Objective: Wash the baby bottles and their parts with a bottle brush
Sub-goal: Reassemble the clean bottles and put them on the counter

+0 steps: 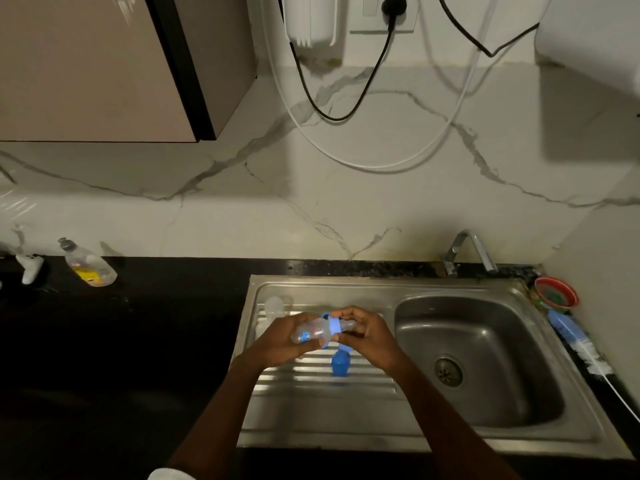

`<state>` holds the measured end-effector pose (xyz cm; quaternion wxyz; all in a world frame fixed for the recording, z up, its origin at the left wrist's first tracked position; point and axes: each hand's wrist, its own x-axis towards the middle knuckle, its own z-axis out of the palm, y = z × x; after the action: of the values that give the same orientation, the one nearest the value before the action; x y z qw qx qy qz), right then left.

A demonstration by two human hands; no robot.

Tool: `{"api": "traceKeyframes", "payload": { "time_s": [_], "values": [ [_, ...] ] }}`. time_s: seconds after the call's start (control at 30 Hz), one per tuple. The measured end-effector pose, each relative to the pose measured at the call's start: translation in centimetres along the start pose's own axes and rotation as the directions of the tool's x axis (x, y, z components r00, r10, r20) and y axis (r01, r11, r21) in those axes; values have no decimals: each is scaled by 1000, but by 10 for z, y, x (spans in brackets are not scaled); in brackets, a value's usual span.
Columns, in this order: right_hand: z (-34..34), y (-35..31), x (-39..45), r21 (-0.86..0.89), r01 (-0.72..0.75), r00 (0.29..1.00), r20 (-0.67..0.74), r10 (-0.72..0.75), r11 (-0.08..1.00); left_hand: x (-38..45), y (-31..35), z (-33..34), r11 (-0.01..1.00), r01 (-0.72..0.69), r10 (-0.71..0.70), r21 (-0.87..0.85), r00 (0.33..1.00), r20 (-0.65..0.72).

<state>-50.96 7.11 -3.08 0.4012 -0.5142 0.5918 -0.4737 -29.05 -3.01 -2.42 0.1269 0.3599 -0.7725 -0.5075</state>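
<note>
Steel sink drainboard (311, 393), black counter. Left hand (284, 344) grips clear plastic baby bottle (311, 332) horizontally above drainboard; right hand (367, 336) pinches its blue collar ring (334, 327). Blue-handled bottle brush (575, 344) lies right of basin.

In the lower centre, the left hand (284, 341) and the right hand (369, 336) hold a bottle (313, 332) sideways over the drainboard (311, 386). The brush (575, 341) lies at the right edge.
</note>
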Motion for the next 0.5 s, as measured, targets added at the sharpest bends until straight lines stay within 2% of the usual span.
{"api": "traceKeyframes", "payload": {
  "time_s": [0.2,0.37,0.5],
  "values": [
    [-1,-10,-1,14,20,999,48,-21,1000,2,4,4,997,-43,43,-66,999,-1],
    [-8,-15,-4,12,21,991,130,-22,1000,2,6,-3,991,7,10,-134,992,128],
    [-10,-17,-4,-18,20,990,138,-17,1000,7,7,-8,998,-13,24,-62,984,178]
  ]
}}
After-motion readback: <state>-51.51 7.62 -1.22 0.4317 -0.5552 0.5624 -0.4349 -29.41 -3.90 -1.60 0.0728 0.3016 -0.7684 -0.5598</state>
